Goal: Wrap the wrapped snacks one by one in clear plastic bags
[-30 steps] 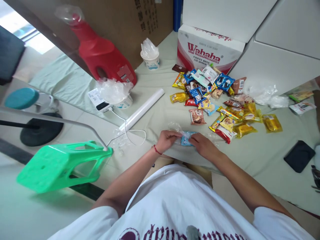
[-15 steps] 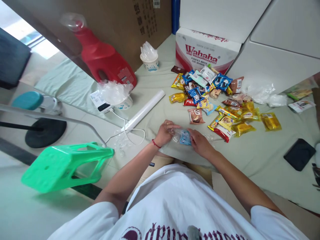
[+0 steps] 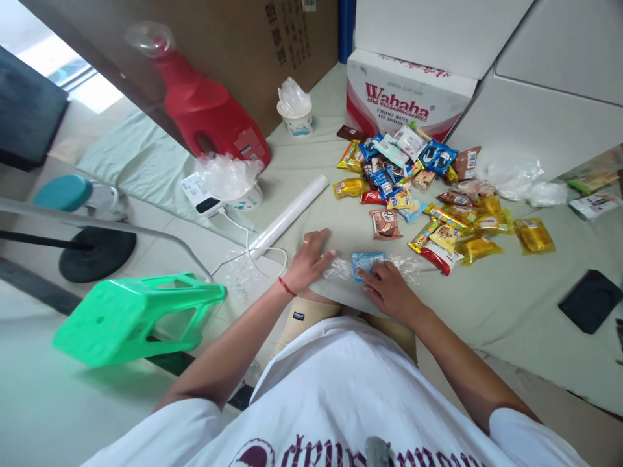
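A small light-blue packet [image 3: 368, 261] lies near the table's front edge in front of me. Clear plastic film [image 3: 339, 268] is wrapped around it, with crumpled ends sticking out on both sides. My right hand [image 3: 389, 290] rests on the packet's lower right part; its index finger is stretched across it and the other fingers are slightly bent. My left hand [image 3: 308, 263] is open over the table, fingers and thumb apart, just left of the film's crumpled end. Nothing is in it.
Several wrapped snacks [image 3: 387, 224] are heaped beyond my hands, before a Wahaha box [image 3: 409, 97]. A roll of clear film [image 3: 291, 214], bag-filled paper cups [image 3: 298, 123], a white cable and a red jug [image 3: 209, 110] stand left. A dark flat object [image 3: 588, 301] lies right.
My left hand has let go of the film and moved left, its fingers spreading. The packet now lies flatter, with film ends spread to both sides. My right hand has shifted onto its lower right part.
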Tool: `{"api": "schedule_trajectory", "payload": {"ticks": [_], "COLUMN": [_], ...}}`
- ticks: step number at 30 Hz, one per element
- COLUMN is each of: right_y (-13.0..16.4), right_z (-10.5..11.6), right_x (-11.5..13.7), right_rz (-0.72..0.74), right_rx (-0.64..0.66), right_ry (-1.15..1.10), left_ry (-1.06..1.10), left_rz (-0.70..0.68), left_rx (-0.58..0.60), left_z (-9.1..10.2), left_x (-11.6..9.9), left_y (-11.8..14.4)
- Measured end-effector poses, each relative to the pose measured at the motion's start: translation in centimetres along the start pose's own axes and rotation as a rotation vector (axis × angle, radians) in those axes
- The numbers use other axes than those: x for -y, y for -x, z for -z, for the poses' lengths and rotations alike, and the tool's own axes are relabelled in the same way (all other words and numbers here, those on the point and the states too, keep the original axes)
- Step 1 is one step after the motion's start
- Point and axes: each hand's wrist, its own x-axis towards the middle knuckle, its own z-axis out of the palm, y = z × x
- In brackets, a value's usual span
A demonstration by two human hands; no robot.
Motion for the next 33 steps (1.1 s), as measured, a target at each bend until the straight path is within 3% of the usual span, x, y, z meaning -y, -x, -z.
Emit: {"api": "schedule_trajectory", "payload": {"ticks": [3, 5, 9, 13, 15, 18, 20, 23, 27, 30, 33], "right_y": [-0.1, -0.1, -0.3, -0.4, 0.0, 0.9, 1.5, 2.0, 1.9, 1.6, 1.2], "right_z": [0.1, 0.1, 0.0, 0.1, 0.5, 1.4, 1.9, 2.1, 2.1, 2.1, 2.2], "right_x": [0.3, 0.2, 0.3, 0.6, 0.4, -0.7, -1.6, -2.5, -2.5, -1.8, -0.8], "right_rz": [-0.028, -0.041, -0.060, -0.077, -0.045, -0.055, -0.213, -0.497, -0.623, -0.602, -0.646], "right_rx": [0.014, 0.017, 0.036, 0.026, -0.003, -0.081, -0.214, -0.347, -0.267, -0.277, -0.227], "right_ry": [0.031, 0.022, -0.005, -0.043, -0.131, -0.340, -0.356, -0.102, 0.133, 0.161, 0.037], "left_ry": [-0.242, -0.239, 0.047, 0.307, 0.266, -0.053, -0.222, -0.298, -0.389, -0.429, -0.359], "left_rz": [0.003, 0.023, 0.203, 0.315, 0.293, 0.205, 0.181, 0.178, 0.202, 0.217, 0.226], "left_rx": [0.114, 0.177, 0.255, 0.231, 0.207, 0.159, 0.147, 0.062, -0.120, -0.116, -0.110], "left_z": [-0.4, 0.1, 0.3, -3.0, -4.9, -6.8, -7.4, -7.9, -8.2, -8.1, -8.5], "left_x": [-2.0, -3.4, -6.4, -8.6, -8.9, -8.8, -8.6, -8.4, -8.0, -7.9, -8.4], "left_y": [0.2, 0.7, 1.5, 0.5, -0.4, -1.1, -1.1, -0.7, -0.6, -0.9, -0.9]}}
